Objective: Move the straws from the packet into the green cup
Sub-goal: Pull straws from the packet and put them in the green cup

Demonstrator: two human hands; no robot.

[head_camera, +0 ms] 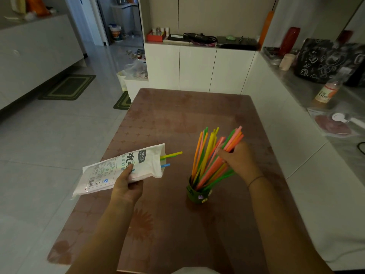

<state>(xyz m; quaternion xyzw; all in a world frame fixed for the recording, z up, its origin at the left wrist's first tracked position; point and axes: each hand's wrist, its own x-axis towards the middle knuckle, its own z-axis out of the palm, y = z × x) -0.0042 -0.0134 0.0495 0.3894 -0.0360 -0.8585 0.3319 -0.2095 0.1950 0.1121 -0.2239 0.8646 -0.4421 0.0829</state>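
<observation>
Head view, left to right: the left hand [126, 186] grips the packet [120, 169], where a few straws [170, 155] poke from its mouth. Most straws [207, 155] already stand in the green cup [197, 194]; the right hand [237, 159] closes around that bundle. Little remains, I judge.

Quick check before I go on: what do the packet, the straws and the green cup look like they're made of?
Packet: thin, soft plastic film, white and printed; it creases and sags in the left hand. Straws: smooth plastic in bright solid colours, probably matte. Green cup: dull dark green with small decorations stuck on; plastic or paper wrap, cannot tell.
</observation>
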